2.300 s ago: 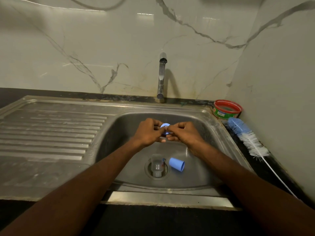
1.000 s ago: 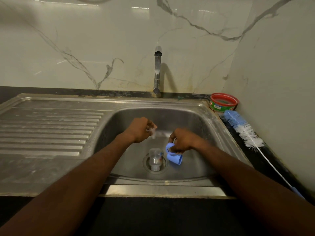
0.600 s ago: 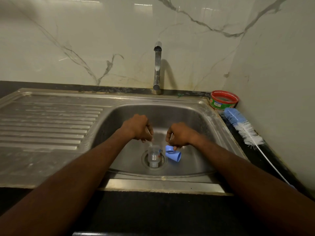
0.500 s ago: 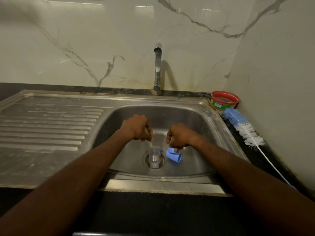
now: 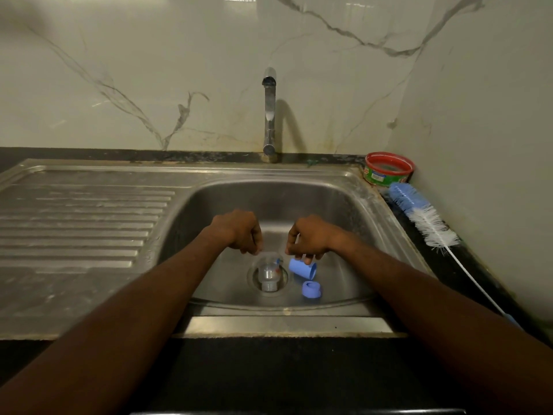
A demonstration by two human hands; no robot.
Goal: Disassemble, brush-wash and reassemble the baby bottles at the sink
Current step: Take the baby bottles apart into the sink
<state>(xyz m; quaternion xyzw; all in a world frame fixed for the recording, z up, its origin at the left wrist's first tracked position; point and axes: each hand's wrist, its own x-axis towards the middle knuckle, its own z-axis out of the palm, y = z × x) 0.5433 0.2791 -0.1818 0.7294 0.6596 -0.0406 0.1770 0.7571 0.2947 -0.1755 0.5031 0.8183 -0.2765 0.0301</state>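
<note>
**Both hands low in basin, bottle parts on sink floor**

Clear plastic bottle body (image 5: 269,274) lies over the drain in the steel sink (image 5: 299,202). Blue plastic cap (image 5: 302,268) just right of it; blue screw ring (image 5: 311,289) nearer the front. Left hand (image 5: 239,232) fingers curled, contents unclear. Right hand (image 5: 311,238) fingers curled downward, fingertips at the cap; grip uncertain.

I see a steel sink (image 5: 374,211) set in a dark counter (image 5: 466,274). In its basin: clear bottle (image 5: 269,275) over the drain, blue cap (image 5: 302,268) on its side, blue ring (image 5: 311,288) nearer me. On the counter's right strip: red tub (image 5: 389,169), bottle brush (image 5: 425,220).
</note>
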